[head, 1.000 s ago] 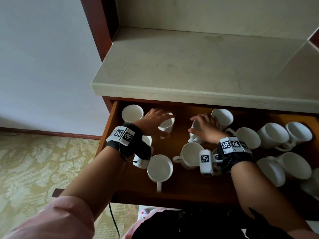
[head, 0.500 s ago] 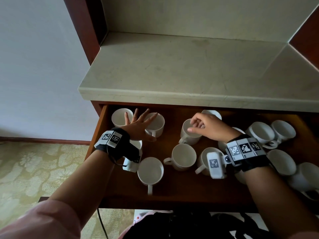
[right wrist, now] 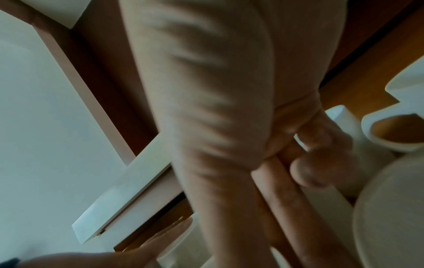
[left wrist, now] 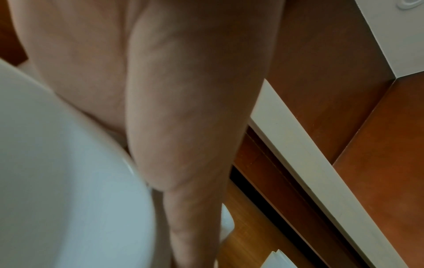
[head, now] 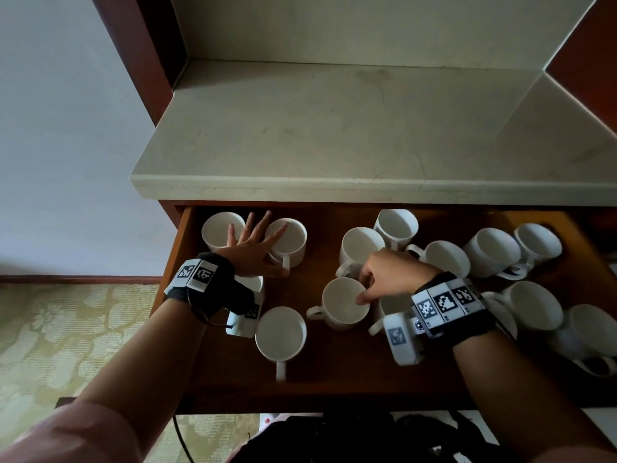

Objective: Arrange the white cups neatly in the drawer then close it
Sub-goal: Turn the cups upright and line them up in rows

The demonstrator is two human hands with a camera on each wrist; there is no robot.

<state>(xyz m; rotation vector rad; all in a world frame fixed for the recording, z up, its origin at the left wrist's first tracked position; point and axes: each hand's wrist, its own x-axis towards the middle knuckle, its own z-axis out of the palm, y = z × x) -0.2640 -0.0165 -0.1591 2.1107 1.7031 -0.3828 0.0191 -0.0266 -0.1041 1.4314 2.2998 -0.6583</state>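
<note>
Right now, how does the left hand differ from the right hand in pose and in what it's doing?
The left hand lies flat with fingers spread straight, between two upright cups at the drawer's back left; the right hand has its fingers curled.
The left hand grips nothing; the right hand pinches the rim of a middle cup.
Both are inside the open drawer and wear wrist cameras.
</note>
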